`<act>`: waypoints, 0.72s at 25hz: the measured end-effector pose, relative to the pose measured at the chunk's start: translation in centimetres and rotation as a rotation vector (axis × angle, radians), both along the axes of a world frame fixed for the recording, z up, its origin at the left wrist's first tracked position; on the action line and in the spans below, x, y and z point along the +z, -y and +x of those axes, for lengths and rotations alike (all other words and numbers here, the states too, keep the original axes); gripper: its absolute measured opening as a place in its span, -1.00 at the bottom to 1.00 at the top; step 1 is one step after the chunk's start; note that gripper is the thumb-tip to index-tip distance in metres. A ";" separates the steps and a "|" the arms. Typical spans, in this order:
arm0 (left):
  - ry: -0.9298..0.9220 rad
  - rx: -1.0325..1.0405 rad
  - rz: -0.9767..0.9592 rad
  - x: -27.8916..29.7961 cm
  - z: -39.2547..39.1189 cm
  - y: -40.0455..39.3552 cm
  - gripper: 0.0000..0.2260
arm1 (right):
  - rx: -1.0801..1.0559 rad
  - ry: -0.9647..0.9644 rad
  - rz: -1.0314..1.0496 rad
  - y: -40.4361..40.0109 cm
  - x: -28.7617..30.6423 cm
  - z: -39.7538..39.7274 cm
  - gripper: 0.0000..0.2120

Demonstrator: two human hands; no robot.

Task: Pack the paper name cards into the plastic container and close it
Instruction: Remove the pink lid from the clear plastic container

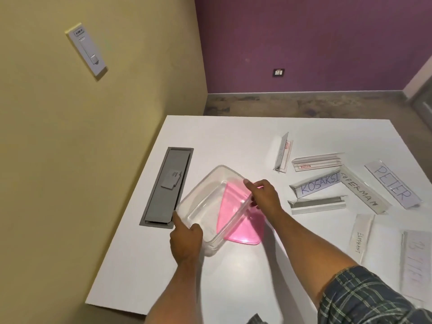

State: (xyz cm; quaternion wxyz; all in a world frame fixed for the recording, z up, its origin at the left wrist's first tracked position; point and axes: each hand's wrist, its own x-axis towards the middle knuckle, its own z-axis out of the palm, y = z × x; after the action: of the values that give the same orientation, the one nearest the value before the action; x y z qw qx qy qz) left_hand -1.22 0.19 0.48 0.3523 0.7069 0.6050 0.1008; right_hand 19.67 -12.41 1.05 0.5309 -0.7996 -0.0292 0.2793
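So there's a clear plastic container (210, 206) sitting on a white surface (233, 277), roughly in the middle of the shot and just right of a grey hatch panel (167, 187) that's set flush into the top. Both hands are on the container. The left hand (185, 239) has its grip on the near-left corner, fingers curled over the rim with the index finger stretched out along the left side. The right hand (265, 195) has its grip on the far-right rim, thumb and fingers pinched around the edge. Under the tub there's a pink lid (240, 228), lying flat and poking out on the near-right side; you can see the rest of it as a pink patch through the clear bottom. Nothing is inside the container. The paper name cards are all out on the surface to the right, well apart from the tub, in clear plastic tent holders: one says KOSAKSI (315, 184), next to it SUPERMAN (361, 190), then PETER (392, 183) further right, and ELEPHANT (360, 237) nearer the camera. A few more holders (316, 161) are lying or standing beyond those, with text too small to read, and one at the right edge (415, 260) is too blurred to make out. The right arm has a plaid sleeve (364, 298). Behind it all are a yellowish wall and a purple wall.
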 end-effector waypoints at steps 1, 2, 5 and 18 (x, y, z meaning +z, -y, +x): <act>0.002 -0.053 -0.002 -0.1 0.4 0.7 -0.32 | -0.008 0.064 -0.071 2.1 0.1 0.6 -0.50; -0.001 -0.124 0.001 -0.2 0.8 1.4 -0.33 | -0.001 0.113 -0.137 4.3 0.1 1.0 -0.52; -0.006 -0.386 0.006 -0.5 2.3 4.1 -0.35 | 0.076 0.223 -0.316 10.7 0.0 2.2 -0.60; -0.039 -0.903 -0.172 -2.6 5.2 9.9 -0.70 | 0.151 0.263 -0.691 22.6 -3.3 1.5 -0.89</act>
State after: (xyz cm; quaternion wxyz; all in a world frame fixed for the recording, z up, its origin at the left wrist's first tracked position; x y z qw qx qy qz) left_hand 3.98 -9.70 -2.13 0.4070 0.8697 0.2489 -0.1269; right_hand 21.15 -35.05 -2.21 0.1995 -0.9561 -0.0600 0.2060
